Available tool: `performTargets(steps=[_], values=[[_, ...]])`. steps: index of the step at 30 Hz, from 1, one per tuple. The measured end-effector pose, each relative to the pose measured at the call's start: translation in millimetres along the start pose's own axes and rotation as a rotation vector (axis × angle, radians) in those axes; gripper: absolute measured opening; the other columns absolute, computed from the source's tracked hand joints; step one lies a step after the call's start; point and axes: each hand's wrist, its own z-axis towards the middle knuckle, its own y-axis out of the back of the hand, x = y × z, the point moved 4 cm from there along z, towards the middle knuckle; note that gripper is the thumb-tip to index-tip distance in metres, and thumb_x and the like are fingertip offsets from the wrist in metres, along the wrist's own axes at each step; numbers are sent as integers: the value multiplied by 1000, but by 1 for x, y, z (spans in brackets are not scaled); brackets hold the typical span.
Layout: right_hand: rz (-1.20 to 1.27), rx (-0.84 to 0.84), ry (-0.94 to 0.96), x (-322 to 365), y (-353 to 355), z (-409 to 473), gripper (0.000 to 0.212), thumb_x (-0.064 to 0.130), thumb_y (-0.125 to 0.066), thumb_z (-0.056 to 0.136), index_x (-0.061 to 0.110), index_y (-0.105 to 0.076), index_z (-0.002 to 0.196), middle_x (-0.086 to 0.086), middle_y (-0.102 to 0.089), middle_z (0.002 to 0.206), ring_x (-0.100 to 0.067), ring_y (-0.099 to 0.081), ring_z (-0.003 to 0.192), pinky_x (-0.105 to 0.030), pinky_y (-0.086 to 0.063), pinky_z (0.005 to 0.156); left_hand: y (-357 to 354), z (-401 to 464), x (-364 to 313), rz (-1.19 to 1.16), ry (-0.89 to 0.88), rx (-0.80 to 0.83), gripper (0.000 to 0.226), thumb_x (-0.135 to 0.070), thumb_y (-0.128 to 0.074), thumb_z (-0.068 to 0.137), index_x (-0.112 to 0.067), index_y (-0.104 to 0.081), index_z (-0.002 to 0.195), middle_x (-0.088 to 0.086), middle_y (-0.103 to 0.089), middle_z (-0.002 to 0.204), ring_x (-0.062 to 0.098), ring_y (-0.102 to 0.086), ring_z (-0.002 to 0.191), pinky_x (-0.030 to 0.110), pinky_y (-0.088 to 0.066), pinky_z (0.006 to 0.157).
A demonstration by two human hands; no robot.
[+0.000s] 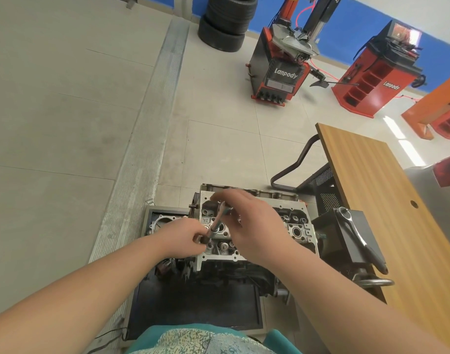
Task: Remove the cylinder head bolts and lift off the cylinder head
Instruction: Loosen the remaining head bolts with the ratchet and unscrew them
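Note:
The grey aluminium cylinder head (299, 227) sits on top of the engine block, low in the middle of the head view. A long head bolt (215, 224) slants above its left end, with a dark end near my left fingers and its top under my right fingers. My left hand (181, 237) pinches the lower part of the bolt. My right hand (254, 223) hovers over the head and grips the bolt's upper end between fingertips. The middle of the head lies hidden beneath my right hand.
The engine stands on a black tray (198, 305) on the floor. A ratchet wrench (359, 235) lies on a dark box beside a wooden table (387, 200) at right. A grey cover part (162, 221) lies left of the head. Tyre machines and stacked tyres stand far behind.

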Motion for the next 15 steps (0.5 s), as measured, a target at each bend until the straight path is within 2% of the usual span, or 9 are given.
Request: performTargets(steps=[1,3,5,7,10,15], values=[[37,-56,-25,-3,6,-2,40,12,-63,99,37,-57,129,23,-63,116,-3,-62,95,-33,-57,79,-1,1,-1,50,-11,11,5,-47,-64,88,-51,-65,85,-18,-59,84,-1,-56,78,25,-43,62],[118,-147,-63,-11,18,-6,37,13,-65,99,39,-57,125,26,-61,106,-1,-61,89,-21,-51,74,-3,6,-4,164,-12,5,14,-51,-63,93,-40,-69,97,-18,-58,89,3,-59,83,29,-52,67],[164,-214,-73,-16,30,-10,38,13,-68,97,41,-57,120,27,-61,102,0,-61,80,-12,-44,68,-2,9,-7,253,-10,2,18,-49,-60,96,-38,-71,106,-18,-57,91,9,-62,87,34,-57,75],[175,-250,-69,-20,37,-14,38,11,-70,96,39,-59,119,25,-61,101,-2,-61,81,-11,-44,68,0,10,-13,295,-20,19,18,-43,-58,99,-41,-71,111,-17,-60,94,11,-63,91,37,-59,78],[134,-247,-84,-25,39,-19,34,9,-68,97,33,-62,120,23,-62,102,-5,-61,89,-12,-45,70,2,10,-21,369,-48,60,14,-36,-56,100,-40,-68,108,-15,-64,99,13,-63,93,38,-59,79],[108,-217,-142,-37,31,-30,31,10,-70,96,28,-65,122,20,-64,103,1,-60,86,-9,-41,73,5,16,-39,653,-87,149,25,-25,-51,103,-33,-71,117,-6,-67,105,21,-64,88,33,-47,66]])
